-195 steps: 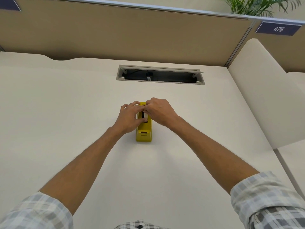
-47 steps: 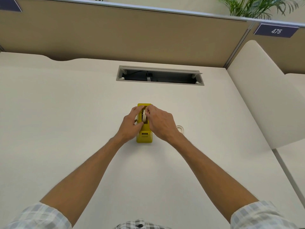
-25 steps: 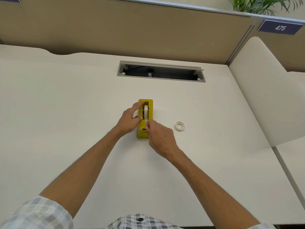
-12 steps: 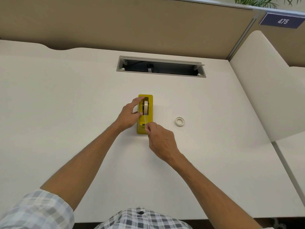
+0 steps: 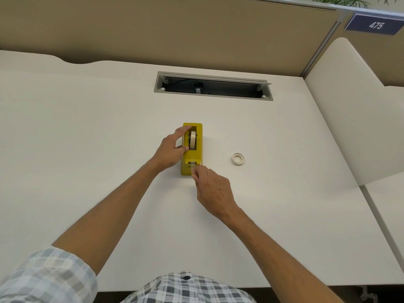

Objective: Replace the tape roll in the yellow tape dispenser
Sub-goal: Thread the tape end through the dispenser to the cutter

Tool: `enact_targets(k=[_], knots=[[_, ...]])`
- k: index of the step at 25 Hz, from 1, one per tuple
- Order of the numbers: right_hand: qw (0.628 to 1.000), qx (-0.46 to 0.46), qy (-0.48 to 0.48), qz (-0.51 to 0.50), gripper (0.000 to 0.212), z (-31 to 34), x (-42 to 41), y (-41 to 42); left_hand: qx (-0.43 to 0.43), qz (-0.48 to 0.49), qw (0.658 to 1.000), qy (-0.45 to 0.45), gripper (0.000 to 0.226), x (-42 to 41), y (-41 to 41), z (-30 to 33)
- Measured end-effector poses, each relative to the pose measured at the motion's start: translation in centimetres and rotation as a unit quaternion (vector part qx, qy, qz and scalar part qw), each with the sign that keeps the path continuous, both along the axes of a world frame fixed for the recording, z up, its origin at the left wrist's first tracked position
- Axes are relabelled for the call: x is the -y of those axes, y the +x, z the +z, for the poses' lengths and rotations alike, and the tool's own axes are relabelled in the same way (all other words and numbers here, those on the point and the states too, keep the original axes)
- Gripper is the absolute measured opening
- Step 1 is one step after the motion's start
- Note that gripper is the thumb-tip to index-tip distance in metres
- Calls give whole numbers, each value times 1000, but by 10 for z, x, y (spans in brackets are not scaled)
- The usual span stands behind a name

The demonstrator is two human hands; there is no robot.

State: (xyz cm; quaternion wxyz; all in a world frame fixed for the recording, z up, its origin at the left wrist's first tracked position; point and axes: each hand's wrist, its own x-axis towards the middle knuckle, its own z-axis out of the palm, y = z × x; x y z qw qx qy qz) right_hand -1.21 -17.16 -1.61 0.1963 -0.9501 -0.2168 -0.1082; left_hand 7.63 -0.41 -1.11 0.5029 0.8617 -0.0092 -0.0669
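The yellow tape dispenser (image 5: 197, 154) stands on the white desk (image 5: 87, 138), its cutter end toward me. A pale tape roll (image 5: 192, 139) sits upright in its slot. My left hand (image 5: 171, 149) grips the dispenser's left side, thumb and forefinger around the body. My right hand (image 5: 213, 189) pinches the clear tape end (image 5: 193, 168) at the cutter, the strip stretched from the roll over the front. A small, nearly used-up tape roll (image 5: 238, 159) lies flat on the desk to the right of the dispenser.
A long open cable slot (image 5: 213, 87) is cut into the desk behind the dispenser. A tan partition wall (image 5: 175, 29) closes the back. A cream curved divider panel (image 5: 354, 119) rises on the right. The desk's near edge runs just in front of my checked shirt.
My right hand has left the roll and drawn the tape end toward me, down to the cutter. The left hand kept its grip on the dispenser. The small roll beside the dispenser came into sight.
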Motion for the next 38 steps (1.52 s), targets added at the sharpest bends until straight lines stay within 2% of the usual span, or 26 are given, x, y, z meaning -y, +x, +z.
enact_targets(k=[10,12,14,16,19,24,27,32,38], knots=[[1000,-14,7,2,5,-24,-2,6,-6,-22,1000,-21,61,-1,-2,2],[1000,5,14,0,6,-27,-2,7,22,-12,1000,16,59,-2,-3,-3],[1000,23,19,0,6,-30,-2,9,90,25,993,69,50,-1,-6,-8],[999,36,20,2,6,-32,-2,10,156,83,977,120,32,1,-12,-11],[998,50,24,4,7,-34,-2,12,170,112,972,116,13,7,-26,-15],[998,55,42,14,6,-40,-4,15,131,87,987,15,31,6,-50,-23],[997,57,44,9,6,-46,-4,17,119,52,991,17,22,4,-62,-27],[995,80,49,17,8,-50,-4,18,104,20,994,36,46,3,-75,-41],[991,127,41,20,8,-52,-2,21,100,25,994,30,36,3,-69,-42]])
